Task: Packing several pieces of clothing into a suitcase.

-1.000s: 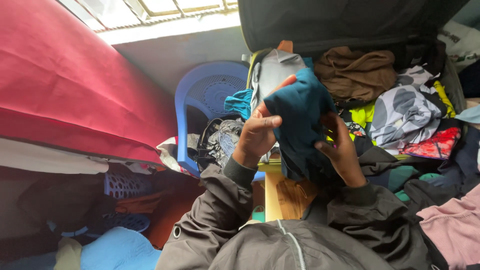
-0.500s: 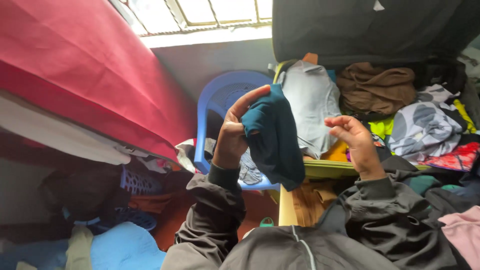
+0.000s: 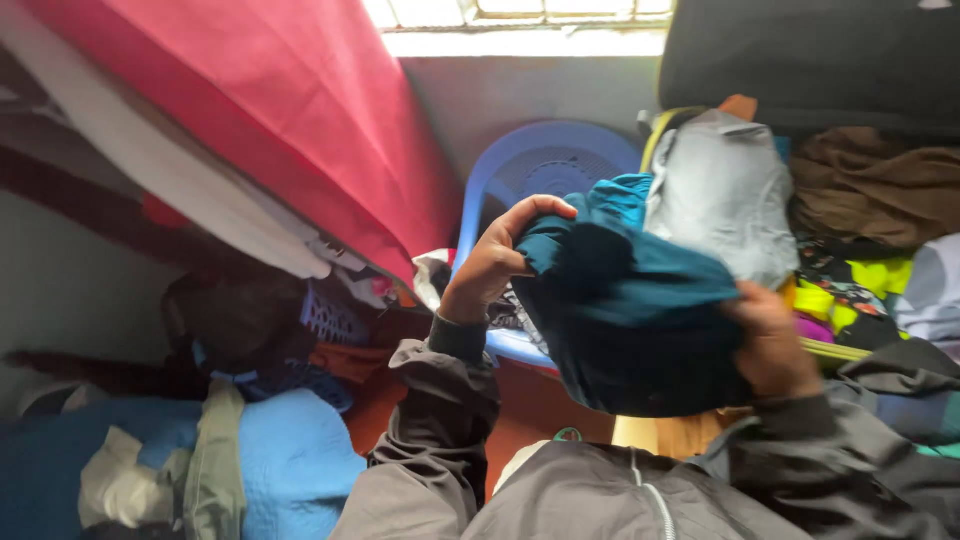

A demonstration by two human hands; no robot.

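Soft knit fabric, dark teal and matte, filled the space between our hands: a garment point(image 3: 630, 320) bunched into a thick, rounded bundle with deep folds along its top. Our left hand point(image 3: 495, 265) gripped its upper left corner, fingers curled over the edge and thumb behind, closed on the cloth. Our right hand point(image 3: 770, 340) clutched the bundle's right side, the fingers buried in the fabric so that only the back of the hand showed. The garment hung from both grips, sagging low in the middle over our grey jacket point(image 3: 620, 495), whose smooth, slightly shiny sleeves ran up to both wrists.

Behind the garment stood a blue plastic chair point(image 3: 540, 165) with a curved back and a round perforated pattern. To its right lay a heap of clothes: a pale grey shirt point(image 3: 725, 195), a brown crumpled piece point(image 3: 870, 185) and a yellow-green one point(image 3: 835, 290), all close behind our right hand. On the left a red cloth point(image 3: 270, 110) slanted down steeply, leaving only a narrow gap beside our left arm. Below it sat a light blue cushion-like mound point(image 3: 280, 460), well apart from the garment.
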